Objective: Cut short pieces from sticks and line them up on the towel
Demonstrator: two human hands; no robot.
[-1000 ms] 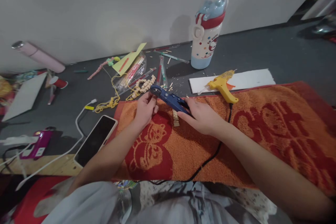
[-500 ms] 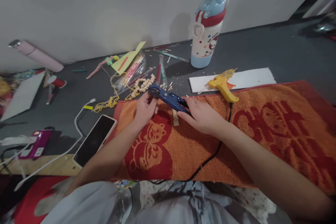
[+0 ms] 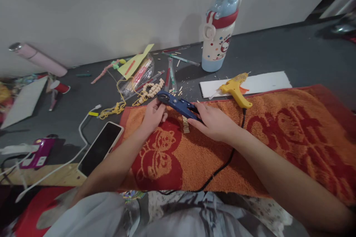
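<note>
My right hand (image 3: pixel 215 121) is wrapped round the handles of a blue plier-like hand tool (image 3: pixel 179 106), whose rounded head points to the left. At that head, my left hand (image 3: pixel 154 114) is closed, fingers curled in a pinch; what it pinches, if anything, is hidden. Below the tool, a row of short pale stick pieces (image 3: pixel 186 126) lies on the orange and red towel (image 3: pixel 205 155). Just beyond the head sits a curved cluster of pale pieces (image 3: pixel 152 89) beside yellow yarn (image 3: pixel 115 109).
A yellow glue gun (image 3: pixel 236 90) rests on a white board (image 3: pixel 267 82), its black cord crossing the towel. Behind stands a cartoon bottle (image 3: pixel 218 40). Left are a phone (image 3: pixel 100 150), white cable (image 3: pixel 82 129), red thread spool (image 3: pixel 61 87), pink flask (image 3: pixel 41 59) and plastic packets (image 3: pixel 141 76).
Hardly anything differs. Both hands and the blue tool keep nearly the same place, and the whole view has shifted very slightly.
</note>
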